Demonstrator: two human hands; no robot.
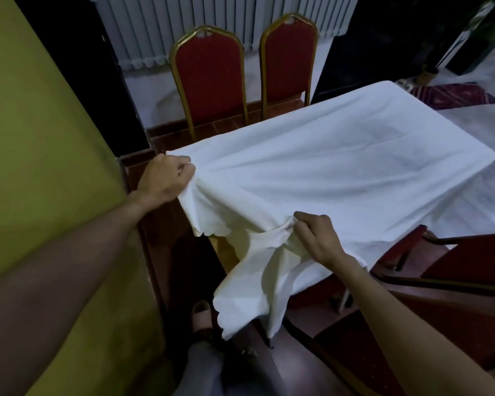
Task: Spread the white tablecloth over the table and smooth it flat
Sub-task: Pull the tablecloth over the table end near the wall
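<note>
Hands grip tablecloth (340,167) near edge: left hand (166,178) bunching, right hand (316,235) pinching.

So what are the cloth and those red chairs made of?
Cloth: thin woven fabric, probably cotton, matte; it creases and bunches softly where both hands pull. Chairs: gold-painted metal tube frames, by their sheen, with red upholstered backs, likely fabric.

Dim indoor light, soft focus, wide-angle bending at edges
</note>
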